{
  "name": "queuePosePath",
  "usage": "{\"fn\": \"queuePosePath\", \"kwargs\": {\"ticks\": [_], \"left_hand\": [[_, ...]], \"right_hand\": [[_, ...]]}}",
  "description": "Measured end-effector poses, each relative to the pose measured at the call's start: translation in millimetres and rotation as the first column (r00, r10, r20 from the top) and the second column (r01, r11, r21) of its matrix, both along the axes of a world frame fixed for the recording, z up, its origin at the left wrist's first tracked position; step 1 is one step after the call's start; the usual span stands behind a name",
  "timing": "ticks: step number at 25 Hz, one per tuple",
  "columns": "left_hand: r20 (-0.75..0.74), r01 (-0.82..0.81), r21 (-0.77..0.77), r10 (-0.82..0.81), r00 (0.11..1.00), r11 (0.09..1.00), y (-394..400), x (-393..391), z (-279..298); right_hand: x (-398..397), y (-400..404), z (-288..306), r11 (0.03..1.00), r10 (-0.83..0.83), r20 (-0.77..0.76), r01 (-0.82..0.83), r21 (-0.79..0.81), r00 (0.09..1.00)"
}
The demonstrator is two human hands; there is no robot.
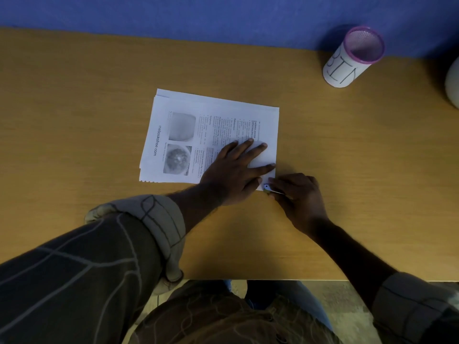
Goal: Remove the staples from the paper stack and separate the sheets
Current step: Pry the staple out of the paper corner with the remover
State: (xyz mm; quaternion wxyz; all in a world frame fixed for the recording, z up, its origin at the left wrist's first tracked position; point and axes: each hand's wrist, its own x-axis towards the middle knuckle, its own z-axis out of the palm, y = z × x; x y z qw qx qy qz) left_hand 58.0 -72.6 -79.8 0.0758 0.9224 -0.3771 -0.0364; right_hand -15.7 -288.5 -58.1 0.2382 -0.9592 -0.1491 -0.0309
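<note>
A stack of printed white sheets lies on the wooden desk, with text and two grey pictures on its top page. My left hand presses flat on the stack's near right part, fingers spread and straight. At the stack's near right corner my right hand grips a small metal staple remover, whose tip touches the paper corner. The staple itself is too small to make out.
A white cup with a purple rim marked "BIN" stands at the back right by the blue wall. A pale round object shows at the right edge. The desk's front edge runs just before my lap.
</note>
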Motion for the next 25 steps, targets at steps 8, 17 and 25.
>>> {"fn": "queuePosePath", "kwargs": {"ticks": [8, 17, 25], "left_hand": [[0.033, 0.002, -0.032, -0.001, 0.999, 0.999, 0.1, -0.6, 3.0], [-0.006, -0.006, -0.015, 0.005, 1.000, 1.000, -0.7, 0.2, 2.3], [-0.023, -0.005, -0.004, 0.005, 1.000, 1.000, -0.7, 0.0, 2.3]], "right_hand": [[8.6, 3.4, 7.2, 0.992, -0.021, -0.085, 0.031, 0.125, 0.996], [19.2, -6.9, 6.9, 0.988, 0.147, -0.018, -0.146, 0.049, 0.989], [3.5, -2.8, -4.3, 0.986, 0.165, 0.026, -0.165, 0.021, 0.986]]}}
